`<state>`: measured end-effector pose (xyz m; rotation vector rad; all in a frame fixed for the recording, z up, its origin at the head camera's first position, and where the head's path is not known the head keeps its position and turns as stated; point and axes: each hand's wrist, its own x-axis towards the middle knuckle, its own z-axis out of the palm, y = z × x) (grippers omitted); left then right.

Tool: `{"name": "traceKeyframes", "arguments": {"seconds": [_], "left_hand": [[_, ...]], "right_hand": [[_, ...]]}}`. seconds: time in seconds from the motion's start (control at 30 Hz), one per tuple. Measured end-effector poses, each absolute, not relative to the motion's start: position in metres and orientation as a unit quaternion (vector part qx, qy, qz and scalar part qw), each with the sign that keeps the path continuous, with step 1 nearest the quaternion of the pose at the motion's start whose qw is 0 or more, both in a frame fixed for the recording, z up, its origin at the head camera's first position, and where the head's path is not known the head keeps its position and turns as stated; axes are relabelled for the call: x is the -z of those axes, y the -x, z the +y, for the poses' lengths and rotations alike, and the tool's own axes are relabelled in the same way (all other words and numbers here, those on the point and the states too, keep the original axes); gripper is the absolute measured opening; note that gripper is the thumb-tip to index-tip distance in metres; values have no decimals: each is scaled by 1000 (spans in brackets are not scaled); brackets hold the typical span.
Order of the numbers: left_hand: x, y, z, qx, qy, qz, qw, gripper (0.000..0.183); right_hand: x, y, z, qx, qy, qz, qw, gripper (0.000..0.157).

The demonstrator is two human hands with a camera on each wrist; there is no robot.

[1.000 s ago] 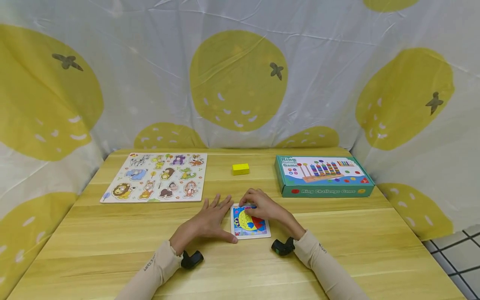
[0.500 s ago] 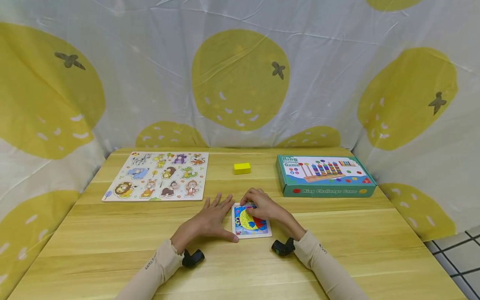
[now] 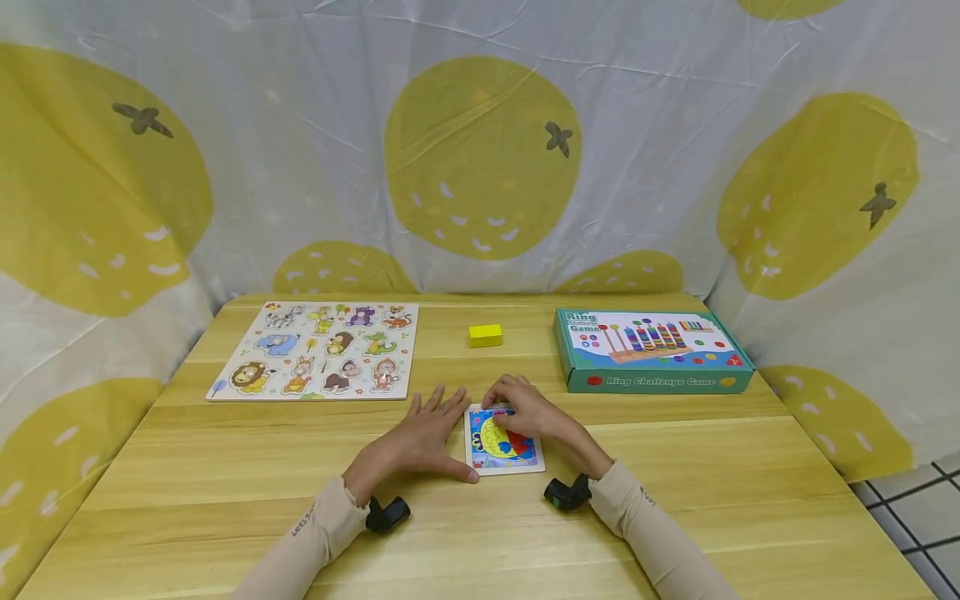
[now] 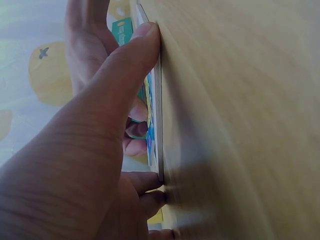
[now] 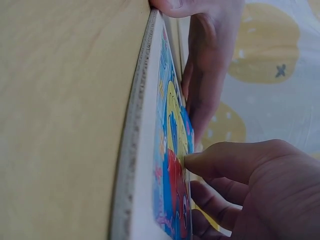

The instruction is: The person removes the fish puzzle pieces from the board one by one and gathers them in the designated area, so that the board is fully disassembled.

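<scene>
In the head view, a small square jigsaw puzzle (image 3: 507, 457) with a yellow and red fish on blue lies on the table. My left hand (image 3: 420, 440) spreads its fingers along the puzzle's left side, the thumb touching its near left corner. My right hand (image 3: 527, 410) bends over the far part of the puzzle, thumb and fingers pinching a puzzle piece. In the right wrist view, a blue piece (image 5: 187, 125) has its edge raised above the pale frame (image 5: 142, 150). The right hand's fingertips are partly hidden behind the board there.
A wooden animal peg puzzle (image 3: 318, 392) lies at the back left. A yellow block (image 3: 485, 336) sits at the back centre. The green ring game box (image 3: 652, 382) stands at the back right. Patterned cloth (image 3: 480, 158) hangs behind the table (image 3: 675, 500).
The view shifts very slightly. Both hands keep their places on the puzzle, and nothing else visibly moves.
</scene>
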<state>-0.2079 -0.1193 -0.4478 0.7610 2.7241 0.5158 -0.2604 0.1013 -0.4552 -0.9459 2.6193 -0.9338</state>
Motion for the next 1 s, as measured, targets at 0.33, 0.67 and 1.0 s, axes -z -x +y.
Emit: {"name": "traceKeyframes", "arguments": {"seconds": [0.33, 0.67, 1.0], "left_hand": [[448, 206, -120, -189, -261, 938, 131, 117], [446, 206, -119, -192, -256, 938, 133, 116], [447, 207, -119, -195, -253, 938, 134, 117]], "right_hand": [[458, 265, 102, 392, 301, 863, 107, 11], [455, 263, 99, 417, 280, 857, 113, 7], [456, 262, 98, 413, 301, 853, 104, 15]]}}
